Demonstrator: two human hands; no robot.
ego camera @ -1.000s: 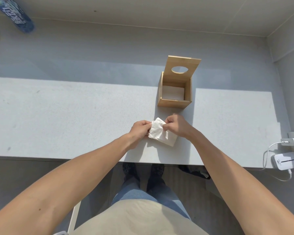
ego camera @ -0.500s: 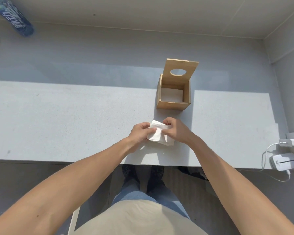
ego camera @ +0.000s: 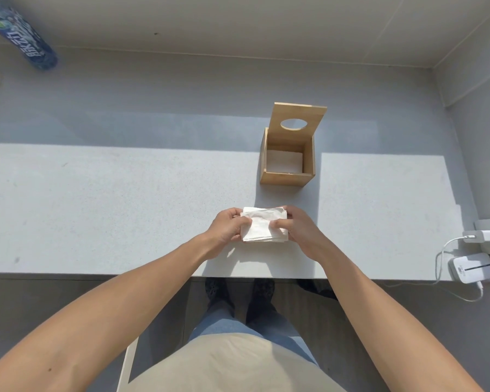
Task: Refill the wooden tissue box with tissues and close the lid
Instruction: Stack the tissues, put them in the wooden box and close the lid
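A wooden tissue box [ego camera: 286, 177] stands on the grey counter [ego camera: 111, 210], right of centre, with its hinged lid [ego camera: 297, 120] tilted up and back; the lid has an oval hole. White tissues [ego camera: 284, 162] lie at the bottom of the box. Nearer to me, a small stack of folded white tissues [ego camera: 263, 226] is held just above the counter. My left hand [ego camera: 227, 227] grips its left edge and my right hand [ego camera: 297, 227] grips its right edge, thumbs on top. The stack sits squarely between the hands, in front of the box.
A blue printed bottle [ego camera: 23, 38] leans at the far left by the wall. A white charger with a cable [ego camera: 484, 236] and a small white device [ego camera: 471, 268] sit at the counter's right end. The counter's front edge [ego camera: 96, 274] runs just below my hands.
The tissues were held crumpled and tilted; now they are squared into a flat stack between both hands. The box has not moved.
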